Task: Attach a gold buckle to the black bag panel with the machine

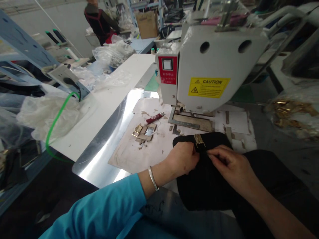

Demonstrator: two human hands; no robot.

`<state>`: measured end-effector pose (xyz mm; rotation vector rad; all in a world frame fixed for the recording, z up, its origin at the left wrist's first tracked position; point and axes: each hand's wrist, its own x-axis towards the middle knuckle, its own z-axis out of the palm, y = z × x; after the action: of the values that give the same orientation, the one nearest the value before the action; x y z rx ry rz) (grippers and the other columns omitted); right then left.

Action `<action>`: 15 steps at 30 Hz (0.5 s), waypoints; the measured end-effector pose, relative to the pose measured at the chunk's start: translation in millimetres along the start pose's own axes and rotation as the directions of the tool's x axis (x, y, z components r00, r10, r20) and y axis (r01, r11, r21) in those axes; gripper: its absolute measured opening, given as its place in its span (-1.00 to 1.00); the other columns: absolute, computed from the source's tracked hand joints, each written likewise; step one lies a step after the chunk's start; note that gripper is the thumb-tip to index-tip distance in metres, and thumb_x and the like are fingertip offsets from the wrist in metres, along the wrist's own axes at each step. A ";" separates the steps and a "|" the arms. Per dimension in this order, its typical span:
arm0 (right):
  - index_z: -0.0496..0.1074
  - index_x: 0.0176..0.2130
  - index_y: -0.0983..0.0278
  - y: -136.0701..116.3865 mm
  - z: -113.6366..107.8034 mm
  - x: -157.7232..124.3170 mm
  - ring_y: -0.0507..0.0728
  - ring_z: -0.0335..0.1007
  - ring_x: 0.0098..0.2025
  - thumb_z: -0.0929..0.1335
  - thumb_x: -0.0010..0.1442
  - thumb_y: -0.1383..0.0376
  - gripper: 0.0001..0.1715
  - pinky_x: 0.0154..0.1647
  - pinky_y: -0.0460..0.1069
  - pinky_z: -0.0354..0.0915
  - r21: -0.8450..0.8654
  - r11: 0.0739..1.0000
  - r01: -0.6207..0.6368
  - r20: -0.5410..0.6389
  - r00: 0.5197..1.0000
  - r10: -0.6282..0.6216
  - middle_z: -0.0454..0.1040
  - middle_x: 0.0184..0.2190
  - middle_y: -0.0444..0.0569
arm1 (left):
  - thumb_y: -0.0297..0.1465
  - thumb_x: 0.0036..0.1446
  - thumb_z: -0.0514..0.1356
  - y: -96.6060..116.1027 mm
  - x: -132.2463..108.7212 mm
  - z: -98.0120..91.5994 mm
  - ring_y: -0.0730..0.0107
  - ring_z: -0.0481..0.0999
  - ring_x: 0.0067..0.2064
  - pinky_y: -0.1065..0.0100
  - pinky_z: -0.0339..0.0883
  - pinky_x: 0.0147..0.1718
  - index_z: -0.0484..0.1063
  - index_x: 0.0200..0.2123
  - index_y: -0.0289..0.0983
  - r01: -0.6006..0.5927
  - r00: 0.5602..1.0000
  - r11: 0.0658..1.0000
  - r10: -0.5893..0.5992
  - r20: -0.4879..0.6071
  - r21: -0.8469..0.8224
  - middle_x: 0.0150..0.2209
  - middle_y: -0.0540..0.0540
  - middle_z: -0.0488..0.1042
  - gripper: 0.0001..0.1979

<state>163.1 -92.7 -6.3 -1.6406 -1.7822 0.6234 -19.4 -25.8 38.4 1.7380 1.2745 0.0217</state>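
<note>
My left hand (183, 161) is closed in a pinch on the edge of a black fabric piece (204, 186) that lies over the table's front edge. My right hand (230, 166) is also closed, pinching the same fabric just right of a gold metal buckle (199, 140) fixed on it. Both hands sit side by side right below the buckle. A silver bangle (153, 178) circles my left wrist, above a blue sleeve. The fabric's far edge lies in front of the clamp plate (185, 123) of a white sewing machine (211, 66).
Loose gold buckles (137, 130) and a red snipper (155, 118) lie on a worn paper template left of the machine. Plastic bags (45, 114) and a green cable (56, 121) sit at left. A bag of gold hardware (291, 114) is at right. Another person (98, 21) stands far back.
</note>
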 end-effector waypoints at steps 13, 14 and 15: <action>0.43 -0.24 0.21 27.1 -22.2 8.1 0.32 0.46 -0.22 0.43 -0.03 -0.05 -0.53 -0.20 0.20 0.38 -0.341 0.910 -0.234 -0.206 0.964 0.171 0.48 -0.24 0.10 | -0.12 0.07 0.31 -3.8 -10.4 15.8 0.07 0.60 -0.20 0.24 0.43 -0.29 0.44 -0.03 -0.28 -0.044 0.987 0.994 0.058 -0.149 0.096 -0.23 -0.16 0.58 -0.53; 0.43 -0.17 0.24 26.8 -25.0 11.5 0.29 0.47 -0.29 0.45 -0.09 -0.05 -0.43 -0.27 0.18 0.39 -0.313 0.908 -0.279 -0.215 0.952 0.218 0.49 -0.27 0.08 | -0.09 0.06 0.31 -1.6 -12.3 17.7 0.00 0.60 -0.18 0.20 0.43 -0.28 0.43 -0.02 -0.30 -0.028 0.984 0.991 0.049 -0.169 0.127 -0.21 -0.20 0.58 -0.49; 0.43 -0.13 0.25 24.9 -28.2 14.9 0.27 0.47 -0.35 0.47 -0.13 -0.05 -0.36 -0.33 0.16 0.39 -0.297 0.905 -0.304 -0.220 0.944 0.245 0.51 -0.32 0.06 | -0.06 0.05 0.32 0.7 -14.3 19.7 -0.06 0.60 -0.16 0.16 0.44 -0.27 0.41 -0.01 -0.32 -0.015 0.982 0.986 0.046 -0.185 0.166 -0.20 -0.24 0.58 -0.44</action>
<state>200.2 -77.2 -2.7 -2.1299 -1.5975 0.2945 -15.4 -49.6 34.9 1.9331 1.4202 0.1042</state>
